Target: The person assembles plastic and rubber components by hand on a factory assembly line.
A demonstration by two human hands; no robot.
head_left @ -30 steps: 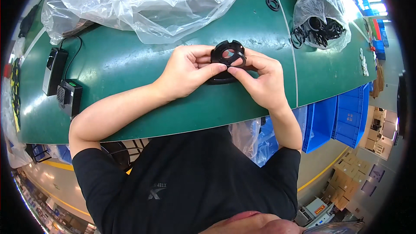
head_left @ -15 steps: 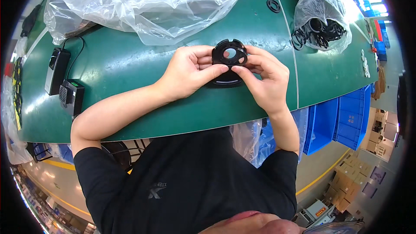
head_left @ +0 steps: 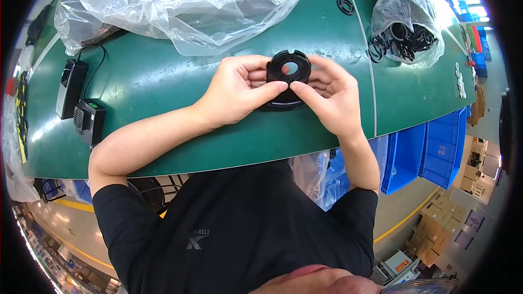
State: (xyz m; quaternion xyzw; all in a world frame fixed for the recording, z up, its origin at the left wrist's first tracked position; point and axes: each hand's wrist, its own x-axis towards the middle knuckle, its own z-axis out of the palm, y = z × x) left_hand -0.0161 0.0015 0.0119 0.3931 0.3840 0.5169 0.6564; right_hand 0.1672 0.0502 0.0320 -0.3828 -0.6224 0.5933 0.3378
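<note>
Between my hands a black round plastic part point(head_left: 277, 69) stands tilted up, with a large hole in its middle and a notched upper rim. My left hand point(head_left: 243, 88) grips its left side, thumb pressed on the lower front face and fingers behind. My right hand point(head_left: 330, 93) holds the right side the same way, its thumb tip close to the left one. Just below the thumbs shows another dark curved piece point(head_left: 284, 101); whether it is joined to the held part I cannot tell. The fingertips behind the part are hidden.
A large clear plastic bag point(head_left: 190, 13) covers the far left of the green table point(head_left: 180, 81). Several black rings point(head_left: 345, 6) lie at the far right, beside an open bag of black rings point(head_left: 403, 16). Two black devices point(head_left: 90, 122) stand left; blue bins point(head_left: 406, 155) sit below the right edge.
The round part has turned slightly in my hands, and the small side opening near my right fingers no longer shows. My right fingers have shifted a little behind it.
</note>
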